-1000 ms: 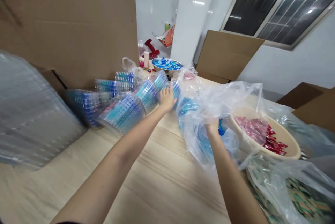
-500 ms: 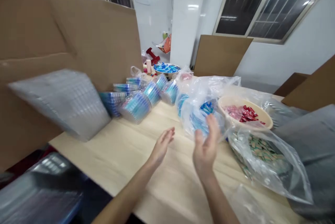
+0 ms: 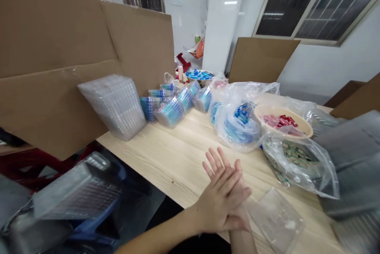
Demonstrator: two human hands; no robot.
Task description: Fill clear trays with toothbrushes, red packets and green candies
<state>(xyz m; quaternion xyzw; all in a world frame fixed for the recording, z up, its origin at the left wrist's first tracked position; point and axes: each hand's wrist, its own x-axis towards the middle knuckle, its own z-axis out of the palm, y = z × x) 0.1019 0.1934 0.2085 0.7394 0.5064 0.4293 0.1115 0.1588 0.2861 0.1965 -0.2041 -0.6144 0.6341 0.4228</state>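
My left hand (image 3: 215, 202) lies palm down across my right hand (image 3: 221, 163), fingers stretched out. The right palm faces up with its fingers spread, partly covered by the left. Neither hand holds anything. Both are above the near edge of the wooden table (image 3: 166, 155). Just right of them a clear plastic box (image 3: 279, 218) rests on the tabletop. Beyond the hands stands a clear bag (image 3: 237, 127) of small blue pieces. To its right are a cream basin (image 3: 308, 131) with red and pink packets and an open clear bag (image 3: 299, 159) of green and tan packets.
Nested clear plastic boxes (image 3: 115, 103) stand at the table's left edge, beside stacks of blue-tinted containers (image 3: 172, 109). A large cardboard sheet (image 3: 59, 40) rises behind them. More stacked trays (image 3: 77, 190) sit on a blue stool (image 3: 97, 222) at lower left. A metal bowl (image 3: 199, 79) holds blue pieces.
My hands were apart over the table; now they have come together, the left over the right, nearer to me. The view has shifted left and down, showing more of the stool.
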